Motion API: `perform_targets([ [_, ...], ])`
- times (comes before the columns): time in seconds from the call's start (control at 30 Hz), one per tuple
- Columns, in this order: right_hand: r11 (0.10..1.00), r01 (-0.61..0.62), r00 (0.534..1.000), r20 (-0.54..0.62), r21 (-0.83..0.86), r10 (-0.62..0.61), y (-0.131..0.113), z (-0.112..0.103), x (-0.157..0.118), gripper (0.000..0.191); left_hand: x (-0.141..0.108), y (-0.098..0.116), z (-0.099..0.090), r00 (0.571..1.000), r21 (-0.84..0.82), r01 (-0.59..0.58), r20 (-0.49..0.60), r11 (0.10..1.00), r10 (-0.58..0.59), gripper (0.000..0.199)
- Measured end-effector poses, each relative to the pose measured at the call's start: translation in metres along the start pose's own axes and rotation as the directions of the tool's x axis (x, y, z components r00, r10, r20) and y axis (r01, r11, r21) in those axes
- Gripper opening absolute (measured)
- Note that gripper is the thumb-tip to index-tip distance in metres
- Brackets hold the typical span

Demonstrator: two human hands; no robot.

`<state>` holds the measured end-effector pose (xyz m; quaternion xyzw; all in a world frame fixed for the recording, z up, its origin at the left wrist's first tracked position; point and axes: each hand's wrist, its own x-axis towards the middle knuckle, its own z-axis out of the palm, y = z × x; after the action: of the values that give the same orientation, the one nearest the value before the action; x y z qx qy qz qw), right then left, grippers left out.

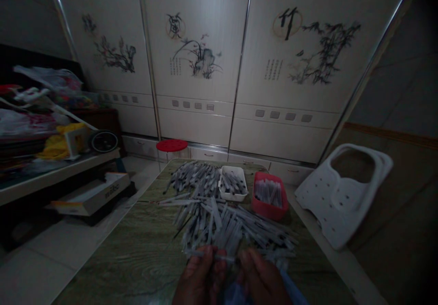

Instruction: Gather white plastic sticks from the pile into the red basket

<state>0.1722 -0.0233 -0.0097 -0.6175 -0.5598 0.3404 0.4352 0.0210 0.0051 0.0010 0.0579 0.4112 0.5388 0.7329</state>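
Note:
At the near edge of the table, my left hand (201, 275) pinches a thin, pale plastic sleeve (224, 258) that lies crosswise between my hands. My right hand (258, 273) is closed at the sleeve's right end, its fingers pressed together and a little blurred; what they grip is hidden. Just beyond my hands spreads a loose pile of slim translucent sleeves (236, 227), several with dark ends. Farther back lies another heap of dark-tipped slim pieces (195, 177). Beside it stands a white container (233, 197) with similar pieces, and a red container (270, 211) holds paler ones.
Everything rests on a wood-grain table (137, 255). A red round stool (171, 145) stands behind it. To the right is a white perforated plastic chair or seat (345, 195). A cluttered bench (61, 170) is on the left, with a box (92, 195) below. Sliding cabinet doors (191, 86) form the back.

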Motion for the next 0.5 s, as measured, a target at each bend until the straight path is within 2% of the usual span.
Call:
perform_targets([
  [0.17,0.993,0.097,0.983,0.164,-0.066,-0.085,-0.0011,-0.012,0.0052,0.042,0.0027,0.0006,-0.0007,0.999,-0.025,0.015,-0.036,1.0,-0.016,0.013],
  [0.3,0.972,0.182,0.978,0.129,-0.146,-0.164,0.0031,-0.0101,0.0052,0.036,0.003,0.0011,0.0004,0.999,-0.048,0.014,-0.05,0.999,-0.016,0.014],
  [0.5,0.963,0.203,0.972,0.156,-0.174,-0.177,0.0001,-0.0109,0.0012,0.037,0.0036,0.0,-0.0019,1.0,0.008,0.004,0.006,1.0,-0.004,0.017],
])
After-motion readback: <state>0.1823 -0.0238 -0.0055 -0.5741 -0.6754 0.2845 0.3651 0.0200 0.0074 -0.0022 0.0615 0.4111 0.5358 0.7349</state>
